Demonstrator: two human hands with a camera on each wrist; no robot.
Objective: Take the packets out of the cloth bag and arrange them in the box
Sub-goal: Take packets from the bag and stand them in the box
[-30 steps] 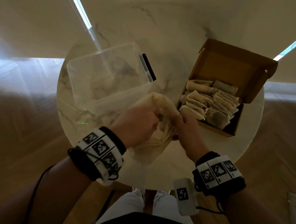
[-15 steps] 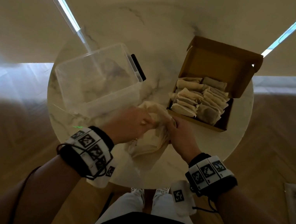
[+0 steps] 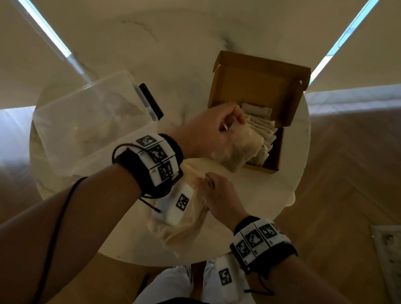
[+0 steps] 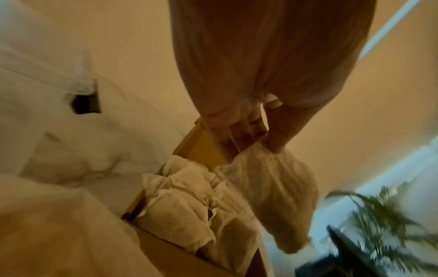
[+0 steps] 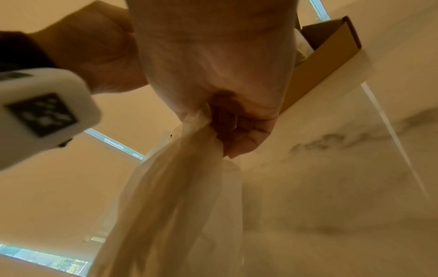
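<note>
My left hand (image 3: 220, 126) (image 4: 254, 135) pinches a beige packet (image 3: 241, 145) (image 4: 275, 189) by its top edge and holds it hanging over the open cardboard box (image 3: 277, 148) (image 4: 196, 150). Several packets (image 3: 265, 133) (image 4: 180, 202) lie in rows inside the box. Nearer to me, my right hand (image 3: 216, 193) (image 5: 237, 135) grips a bunched edge of the cream cloth bag (image 3: 182, 225) (image 5: 170, 206), which lies crumpled on the round marble table (image 3: 285, 191). What is inside the bag is hidden.
A clear plastic tub (image 3: 88, 123) stands at the table's left, with a black strip (image 3: 151, 100) behind it. The box's lid (image 3: 257, 84) stands upright at the back. A plant (image 4: 379, 215) shows past the table edge. Wooden floor surrounds the table.
My left hand left the bag and moved forward and right with a packet, now above the box. The right hand stays on the bag. The head view shifted.
</note>
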